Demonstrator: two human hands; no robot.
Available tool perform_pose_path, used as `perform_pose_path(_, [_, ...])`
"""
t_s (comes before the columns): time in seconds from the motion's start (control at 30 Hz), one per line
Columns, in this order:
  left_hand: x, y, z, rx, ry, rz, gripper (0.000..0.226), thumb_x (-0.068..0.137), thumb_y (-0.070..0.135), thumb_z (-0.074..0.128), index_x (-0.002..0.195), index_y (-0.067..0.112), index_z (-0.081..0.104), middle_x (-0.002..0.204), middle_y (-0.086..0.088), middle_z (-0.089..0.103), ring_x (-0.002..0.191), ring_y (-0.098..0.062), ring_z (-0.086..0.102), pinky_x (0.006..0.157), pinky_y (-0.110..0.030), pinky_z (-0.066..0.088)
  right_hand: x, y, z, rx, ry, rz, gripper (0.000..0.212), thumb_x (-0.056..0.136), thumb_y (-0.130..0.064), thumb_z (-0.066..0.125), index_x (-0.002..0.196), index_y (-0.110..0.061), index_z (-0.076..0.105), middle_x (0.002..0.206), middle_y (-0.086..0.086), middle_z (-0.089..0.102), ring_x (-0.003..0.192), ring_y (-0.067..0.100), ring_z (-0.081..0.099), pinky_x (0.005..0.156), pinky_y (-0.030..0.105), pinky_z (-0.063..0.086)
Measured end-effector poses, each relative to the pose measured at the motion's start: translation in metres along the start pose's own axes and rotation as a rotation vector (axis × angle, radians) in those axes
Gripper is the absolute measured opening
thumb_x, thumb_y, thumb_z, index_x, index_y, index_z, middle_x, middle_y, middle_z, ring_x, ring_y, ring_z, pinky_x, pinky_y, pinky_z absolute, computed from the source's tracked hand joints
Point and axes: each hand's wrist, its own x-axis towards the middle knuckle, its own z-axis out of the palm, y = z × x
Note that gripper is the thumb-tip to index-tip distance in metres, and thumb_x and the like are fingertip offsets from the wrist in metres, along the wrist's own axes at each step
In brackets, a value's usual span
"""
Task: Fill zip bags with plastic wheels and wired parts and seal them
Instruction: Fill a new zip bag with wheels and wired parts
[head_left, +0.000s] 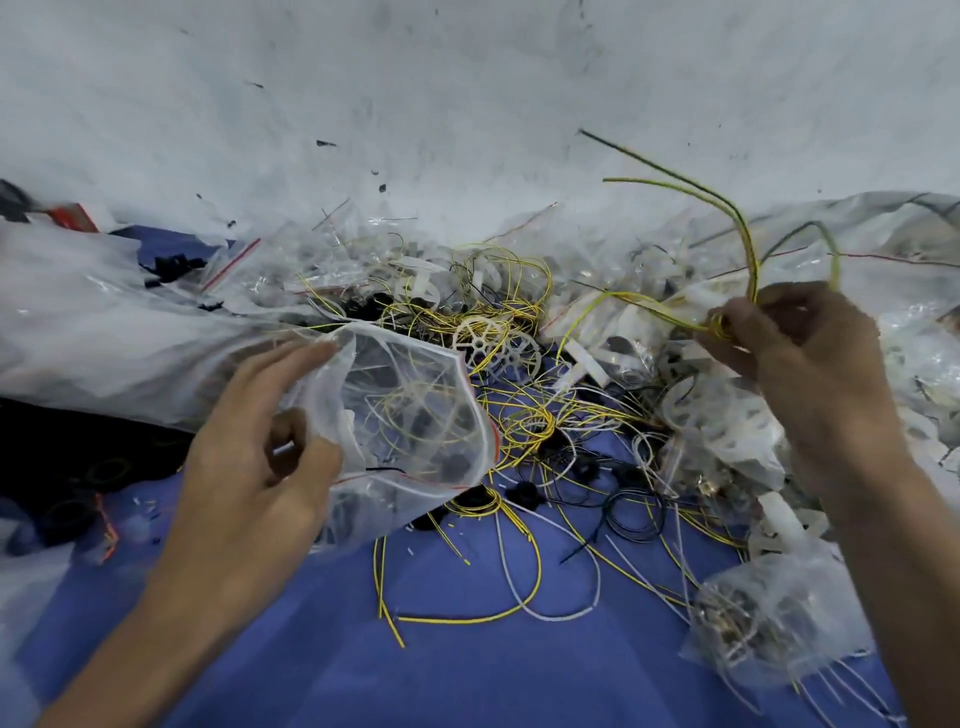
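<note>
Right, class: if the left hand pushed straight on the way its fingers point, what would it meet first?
The left hand grips the clear red-edged zip bag; beyond its mouth, probably the white spoked plastic wheel; depth unclear.

My surface (467, 675) is blue. Across its middle lies a tangle of yellow wires (457, 619), some coiled and some in long loose loops. A white wire (566, 617) curves just beside the nearest yellow loop, and a black wire coil (636, 514) lies to the right of it. Small black round parts (522, 491) sit among the strands. Two white spoked wheels (480, 335) lie touching at the back of the tangle. A filled bag (769, 623) rests at my right. Clear zip bags (234, 267) with red strips pile up at the back left, beside a crumpled plastic sheet (104, 332).
</note>
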Motion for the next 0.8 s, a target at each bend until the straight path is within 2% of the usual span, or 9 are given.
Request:
perform_pose_path(0.1, [0.0,0.002,0.001,-0.046,-0.006,0.005,0.058,0.069,-0.001,0.052,0.115,0.034,0.056,0.125,0.01,0.052,0.058,-0.003,0.052,0.056,-0.008,0.045,0.005,0.014,0.012,0.026,0.004,0.121,0.004,0.097,-0.013,0.047,0.095,-0.009,0.047,0.068,0.004,0.067,0.059,0.012,0.069,0.057,0.023,0.056])
perform_pose_path(0.2, [0.001,0.001,0.002,-0.091,-0.003,-0.019,0.059,0.065,0.003,0.048,0.113,0.036,0.056,0.125,0.01,0.053,0.058,-0.006,0.052,0.055,-0.009,0.045,0.003,0.024,0.023,0.143,-0.053,0.302,0.017,0.1,-0.013,0.04,0.104,0.002,0.047,0.05,0.001,0.064,0.043,0.006,0.059,0.045,0.014,0.049])
perform_pose_path(0.33, [0.0,0.001,0.005,-0.077,-0.009,-0.035,0.058,0.065,0.004,0.048,0.115,0.032,0.057,0.125,0.014,0.051,0.054,-0.008,0.047,0.054,-0.011,0.043,-0.013,0.012,0.035,0.597,-0.179,0.462,0.023,0.091,-0.004,0.049,0.071,-0.006,0.059,0.072,0.011,0.069,0.059,0.007,0.063,0.055,0.011,0.049])
perform_pose_path(0.4, [-0.002,0.002,0.005,-0.068,-0.003,-0.041,0.059,0.065,0.005,0.047,0.117,0.031,0.056,0.126,0.012,0.052,0.056,-0.011,0.049,0.057,-0.01,0.042,-0.027,0.002,0.046,0.671,-0.262,0.47,0.024,0.082,-0.003,0.056,0.06,-0.012,0.059,0.079,0.012,0.07,0.066,0.008,0.064,0.059,0.012,0.05])
perform_pose_path(0.47, [-0.004,0.002,0.005,-0.057,-0.008,-0.031,0.059,0.067,0.005,0.047,0.119,0.03,0.056,0.127,0.016,0.05,0.06,-0.017,0.052,0.059,-0.011,0.043,-0.044,-0.009,0.059,0.743,-0.333,0.461,0.006,0.073,-0.006,0.059,0.071,-0.011,0.055,0.08,0.01,0.072,0.068,0.008,0.066,0.059,0.012,0.05])
perform_pose_path(0.6, [-0.006,0.004,0.006,-0.058,-0.02,-0.005,0.058,0.067,0.004,0.046,0.119,0.028,0.057,0.123,0.026,0.049,0.056,-0.011,0.05,0.058,-0.01,0.043,-0.076,-0.027,0.077,0.808,-0.452,0.395,0.026,0.071,-0.005,0.061,0.097,-0.004,0.059,0.086,0.014,0.072,0.08,0.016,0.071,0.066,0.015,0.053])
perform_pose_path(0.67, [-0.007,0.006,0.007,-0.05,-0.034,0.026,0.058,0.069,0.003,0.046,0.121,0.026,0.057,0.124,0.025,0.049,0.052,-0.007,0.048,0.054,-0.01,0.042,-0.089,-0.028,0.085,0.755,-0.604,0.351,0.021,0.076,0.002,0.064,0.096,-0.002,0.061,0.087,0.017,0.072,0.085,0.023,0.071,0.07,0.019,0.054])
perform_pose_path(0.73, [-0.008,0.009,0.007,-0.053,-0.042,0.039,0.057,0.069,0.002,0.047,0.121,0.026,0.057,0.124,0.023,0.05,0.052,-0.006,0.048,0.051,-0.015,0.043,-0.096,-0.022,0.097,0.525,-0.738,0.35,0.013,0.084,0.009,0.057,0.088,-0.003,0.061,0.084,0.014,0.072,0.079,0.021,0.071,0.068,0.021,0.055])
perform_pose_path(0.8, [-0.008,0.011,0.01,-0.072,-0.049,0.031,0.056,0.069,0.003,0.049,0.12,0.027,0.057,0.125,0.022,0.051,0.059,-0.018,0.056,0.054,-0.027,0.048,-0.097,-0.014,0.109,0.3,-0.866,0.331,0.022,0.086,0.016,0.049,0.082,-0.004,0.06,0.08,0.014,0.067,0.07,0.016,0.068,0.068,0.021,0.055])
